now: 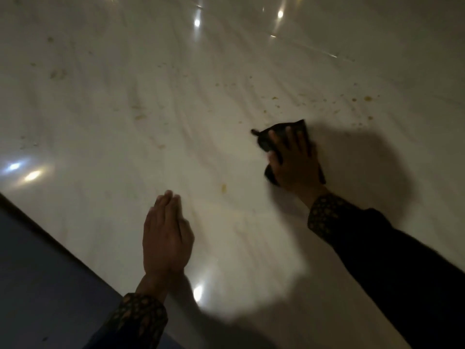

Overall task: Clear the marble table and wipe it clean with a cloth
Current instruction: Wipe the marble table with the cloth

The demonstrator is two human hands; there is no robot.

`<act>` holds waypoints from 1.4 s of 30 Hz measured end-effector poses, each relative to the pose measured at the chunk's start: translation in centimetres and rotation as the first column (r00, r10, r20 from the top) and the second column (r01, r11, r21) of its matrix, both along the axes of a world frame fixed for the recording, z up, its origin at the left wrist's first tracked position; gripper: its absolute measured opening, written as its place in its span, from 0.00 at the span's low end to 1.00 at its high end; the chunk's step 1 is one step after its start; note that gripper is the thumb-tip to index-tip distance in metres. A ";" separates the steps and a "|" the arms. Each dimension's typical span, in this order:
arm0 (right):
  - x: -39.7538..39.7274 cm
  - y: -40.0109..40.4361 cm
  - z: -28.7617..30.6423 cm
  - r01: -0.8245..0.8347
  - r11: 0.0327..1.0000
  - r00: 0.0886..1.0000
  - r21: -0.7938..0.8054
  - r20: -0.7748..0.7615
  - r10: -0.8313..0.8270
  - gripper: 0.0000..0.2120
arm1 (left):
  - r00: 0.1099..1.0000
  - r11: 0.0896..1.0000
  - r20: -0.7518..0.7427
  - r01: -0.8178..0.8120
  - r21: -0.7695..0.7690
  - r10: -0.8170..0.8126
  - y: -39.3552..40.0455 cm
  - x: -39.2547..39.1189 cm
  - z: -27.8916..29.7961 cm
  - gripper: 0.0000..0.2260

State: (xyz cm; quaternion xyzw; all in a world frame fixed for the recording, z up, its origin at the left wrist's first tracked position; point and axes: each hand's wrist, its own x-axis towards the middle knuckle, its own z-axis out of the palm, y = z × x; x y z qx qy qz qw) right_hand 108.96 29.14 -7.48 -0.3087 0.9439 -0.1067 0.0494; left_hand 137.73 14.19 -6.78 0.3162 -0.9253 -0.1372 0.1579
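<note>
Four spread fingers (289, 137) of the right hand (293, 165) press flat on a dark cloth (274, 137), right of centre on the marble counter (125, 96). Nearer and to the left, the left hand (166, 235) rests flat, fingers straight and together, holding nothing. Yellowish crumbs (367, 98) and smears dot the far counter.

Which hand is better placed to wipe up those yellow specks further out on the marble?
Right hand: it already presses the dark cloth, just short of the yellow specks. The left hand is flat and bare near the table edge.
</note>
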 end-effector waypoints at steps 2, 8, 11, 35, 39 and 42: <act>-2.6 0.6 0.5 0.111 0.992 0.991 0.057 0.064 -0.115 0.26 | 1.000 1.000 0.003 -0.016 0.001 0.016 0.0 0.0 0.0 0.21; 5.6 -2.6 0.2 -0.031 0.999 0.998 0.006 -0.057 0.032 0.28 | 0.997 0.999 0.064 -0.032 0.039 0.030 -0.2 0.0 -0.1 0.22; 13.2 -3.0 0.2 -0.244 0.970 0.968 0.018 -0.050 0.245 0.28 | 0.997 0.998 0.074 -0.020 0.067 0.015 -0.2 0.1 0.1 0.23; -3.1 10.4 0.6 0.194 0.975 0.980 0.107 0.024 -0.198 0.30 | 0.996 0.997 0.080 0.032 0.066 -0.037 0.2 -15.4 1.1 0.22; -12.2 11.7 0.6 0.303 0.929 0.950 0.212 0.008 -0.312 0.32 | 0.988 0.997 0.139 -0.079 0.022 0.075 1.7 -19.0 -0.9 0.25; -11.2 12.9 0.2 0.222 0.961 0.975 0.165 -0.040 -0.218 0.36 | 0.984 0.995 0.147 -0.092 -0.041 0.097 2.1 -18.9 -0.9 0.24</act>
